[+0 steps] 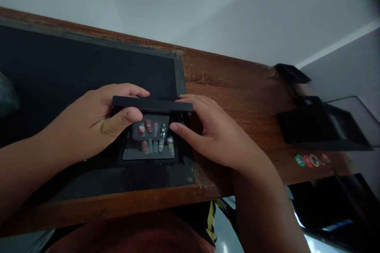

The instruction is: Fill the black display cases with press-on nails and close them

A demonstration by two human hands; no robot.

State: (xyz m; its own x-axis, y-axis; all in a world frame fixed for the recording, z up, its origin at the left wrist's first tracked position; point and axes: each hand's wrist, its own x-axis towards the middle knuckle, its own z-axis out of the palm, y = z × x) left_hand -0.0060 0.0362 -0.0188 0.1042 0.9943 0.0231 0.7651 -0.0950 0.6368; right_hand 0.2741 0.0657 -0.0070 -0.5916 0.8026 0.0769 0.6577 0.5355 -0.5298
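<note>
Left hand (97, 116) and right hand (212, 130) hold the black lid (152, 105) by opposite ends, likely for balance, over the open case (130, 153) toward the worktop's (231, 83) near edge; inside, decorated false nails (155, 147) lie in two rows, probably so each shows.

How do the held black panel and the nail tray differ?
The black panel shows edge-on, held by the left hand and right hand; the nail tray lies face up, lower in view. The panel's visible edge is plain; the tray carries two rows of false nails. Both look dark.
</note>
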